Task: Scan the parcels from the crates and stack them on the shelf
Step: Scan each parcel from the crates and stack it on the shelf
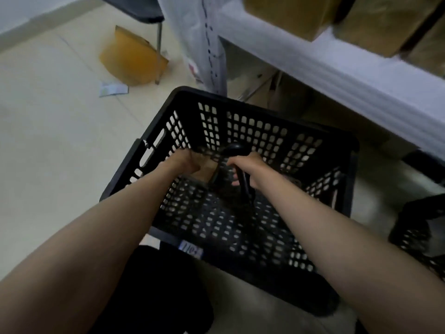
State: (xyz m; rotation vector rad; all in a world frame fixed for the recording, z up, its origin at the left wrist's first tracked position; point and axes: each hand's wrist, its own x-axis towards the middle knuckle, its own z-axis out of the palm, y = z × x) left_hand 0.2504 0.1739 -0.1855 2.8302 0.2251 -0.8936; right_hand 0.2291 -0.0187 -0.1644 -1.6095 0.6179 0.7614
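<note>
A black perforated crate (240, 121) stands on the floor below me, and both my arms reach into it. My left hand (185, 161) grips a small brown parcel (206, 169) near the crate's far wall; its fingers are hidden behind the parcel. My right hand (245, 165) holds a black handheld scanner (237, 150) by the handle, its head pointing toward the parcel. The white shelf (337, 78) runs along the upper right with brown cardboard parcels (375, 22) on it.
A second black crate (419, 237) sits at the right edge. A yellow padded envelope (132, 59) leans by a chair leg (158, 44) on the pale tiled floor, with a paper slip (113, 89) nearby. More boxes sit under the shelf.
</note>
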